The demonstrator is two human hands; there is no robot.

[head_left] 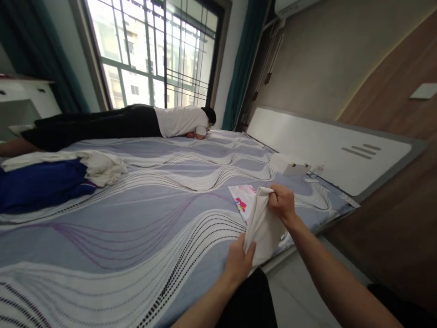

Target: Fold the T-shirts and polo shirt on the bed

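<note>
Partly behind white cloth (pixel 262 224) in left hand (pixel 239 263), right hand (pixel 282 203): pink print (pixel 241 203).

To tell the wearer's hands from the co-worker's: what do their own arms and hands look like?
The left hand and right hand are bare: no gloves, rings or watch show. The left forearm and right forearm are bare too, no sleeve in view.

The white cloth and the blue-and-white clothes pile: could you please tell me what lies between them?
Beside the white cloth lies a pink-printed item; beyond it only bare wave-patterned bedsheet reaches the clothes pile, in the head view.
</note>
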